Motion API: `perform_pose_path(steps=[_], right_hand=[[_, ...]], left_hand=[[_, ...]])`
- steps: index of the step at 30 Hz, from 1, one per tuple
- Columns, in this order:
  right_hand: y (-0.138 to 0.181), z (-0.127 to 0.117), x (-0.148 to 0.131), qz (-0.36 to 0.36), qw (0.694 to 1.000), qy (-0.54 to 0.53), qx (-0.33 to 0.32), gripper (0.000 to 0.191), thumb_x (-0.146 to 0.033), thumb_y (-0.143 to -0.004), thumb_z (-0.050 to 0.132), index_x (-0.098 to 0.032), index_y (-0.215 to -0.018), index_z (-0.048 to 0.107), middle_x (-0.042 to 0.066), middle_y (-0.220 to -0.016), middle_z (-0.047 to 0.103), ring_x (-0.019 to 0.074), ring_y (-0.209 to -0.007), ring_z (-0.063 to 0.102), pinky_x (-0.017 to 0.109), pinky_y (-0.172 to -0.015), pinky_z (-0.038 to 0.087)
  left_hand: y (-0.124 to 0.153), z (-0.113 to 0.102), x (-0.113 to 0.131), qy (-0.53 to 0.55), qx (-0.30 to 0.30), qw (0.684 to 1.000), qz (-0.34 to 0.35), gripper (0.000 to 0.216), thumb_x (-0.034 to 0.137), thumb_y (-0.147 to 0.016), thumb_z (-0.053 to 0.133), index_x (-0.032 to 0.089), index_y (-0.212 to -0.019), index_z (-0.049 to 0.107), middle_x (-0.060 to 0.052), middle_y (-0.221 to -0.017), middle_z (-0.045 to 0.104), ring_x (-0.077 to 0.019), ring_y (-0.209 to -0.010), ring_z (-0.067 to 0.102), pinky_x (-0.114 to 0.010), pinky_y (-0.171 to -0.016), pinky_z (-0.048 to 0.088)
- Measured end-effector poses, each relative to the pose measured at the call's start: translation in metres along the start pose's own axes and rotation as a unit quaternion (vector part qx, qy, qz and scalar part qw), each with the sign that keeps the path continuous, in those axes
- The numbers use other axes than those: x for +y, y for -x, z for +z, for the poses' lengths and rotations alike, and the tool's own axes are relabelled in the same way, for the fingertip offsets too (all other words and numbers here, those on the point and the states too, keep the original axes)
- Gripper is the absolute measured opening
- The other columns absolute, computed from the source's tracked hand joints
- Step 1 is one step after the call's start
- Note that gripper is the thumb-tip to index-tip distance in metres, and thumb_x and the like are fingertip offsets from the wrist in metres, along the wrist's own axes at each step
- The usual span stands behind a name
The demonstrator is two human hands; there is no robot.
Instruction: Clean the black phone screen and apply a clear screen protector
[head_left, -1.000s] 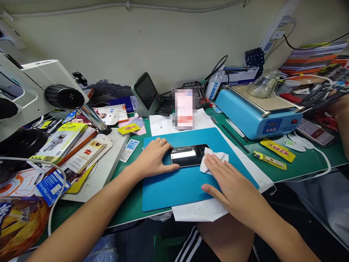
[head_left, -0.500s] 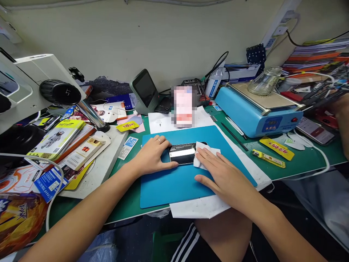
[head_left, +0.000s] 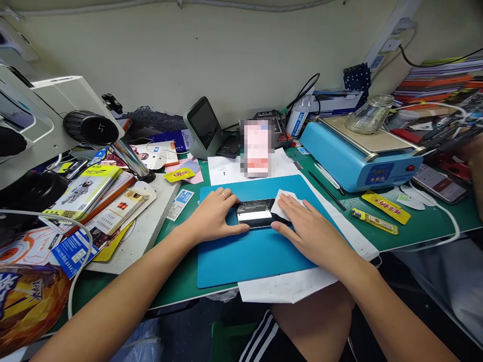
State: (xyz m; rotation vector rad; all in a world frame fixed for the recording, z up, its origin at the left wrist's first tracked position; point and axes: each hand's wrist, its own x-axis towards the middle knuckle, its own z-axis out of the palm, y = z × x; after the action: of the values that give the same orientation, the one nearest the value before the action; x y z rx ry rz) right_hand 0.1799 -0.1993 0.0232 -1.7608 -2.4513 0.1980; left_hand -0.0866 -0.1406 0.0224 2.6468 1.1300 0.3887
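Note:
A dark, glossy phone (head_left: 255,215) lies flat on the blue mat (head_left: 234,261), long side running left to right. Its surface reflects a bright band of light. My left hand (head_left: 211,216) grips the phone's left end, fingertips at the far edge and thumb along the near edge; a ring shows on one finger. Under the fingers of my right hand (head_left: 311,234), a white wipe (head_left: 278,207) is pressed onto the phone's right part. My right thumb rests by the near edge. The phone's right end is hidden beneath wipe and hand.
A phone with a blurred screen (head_left: 257,151) stands behind the mat. To the right sit a blue heating plate (head_left: 339,153) carrying a glass jar (head_left: 370,115), and a yellow cutter (head_left: 374,221). Left are a microscope stand (head_left: 90,128) and stacked packages (head_left: 85,193). Another person's arm (head_left: 474,161) shows far right.
My right thumb has moved up to the phone's near edge. The wipe has shifted and tilted under my right fingers. My left hand keeps its hold; the view has shifted slightly.

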Motion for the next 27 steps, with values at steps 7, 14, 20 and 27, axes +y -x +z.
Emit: perform_pose_path(steps=[7,14,20,27], right_hand=[[0.034,0.004,-0.017,-0.019,0.998,0.056,0.022,0.085,-0.069,-0.099,0.028,-0.003,-0.148,0.050,0.021,-0.153,0.048,0.0356,-0.144,0.044,0.058,-0.117,0.038],[0.013,0.001,-0.009,0.010,0.999,0.038,-0.002,0.083,-0.067,-0.100,0.024,-0.005,-0.153,0.043,0.020,-0.158,0.042,0.0341,-0.148,0.038,0.060,-0.118,0.035],[-0.019,0.000,-0.038,-0.092,0.996,0.002,-0.011,0.087,-0.071,-0.096,0.035,-0.004,-0.151,0.045,0.022,-0.158,0.041,0.0361,-0.148,0.037,0.057,-0.119,0.033],[-0.027,0.004,-0.070,-0.148,0.988,-0.038,-0.012,0.087,-0.069,-0.094,0.044,-0.004,-0.152,0.044,0.021,-0.159,0.040,0.0343,-0.148,0.037,0.052,-0.119,0.036]], left_hand=[[0.000,-0.001,0.001,0.000,-0.006,1.000,-0.006,0.056,0.068,-0.086,0.061,0.018,-0.113,0.061,-0.010,-0.111,0.063,-0.0295,-0.101,0.056,-0.045,-0.085,0.048],[0.000,-0.001,0.001,0.002,-0.002,1.000,-0.007,0.058,0.068,-0.084,0.064,0.018,-0.114,0.063,-0.010,-0.111,0.063,-0.0301,-0.102,0.057,-0.045,-0.086,0.048],[-0.005,0.005,0.001,0.124,0.054,0.985,-0.109,0.038,0.041,-0.101,0.036,0.020,-0.094,0.067,-0.007,-0.098,0.065,-0.0254,-0.097,0.060,-0.042,-0.088,0.047],[-0.005,0.012,-0.001,0.155,0.096,0.975,-0.126,0.033,0.029,-0.099,0.032,0.020,-0.094,0.063,-0.005,-0.101,0.067,-0.0233,-0.099,0.061,-0.039,-0.092,0.046]])
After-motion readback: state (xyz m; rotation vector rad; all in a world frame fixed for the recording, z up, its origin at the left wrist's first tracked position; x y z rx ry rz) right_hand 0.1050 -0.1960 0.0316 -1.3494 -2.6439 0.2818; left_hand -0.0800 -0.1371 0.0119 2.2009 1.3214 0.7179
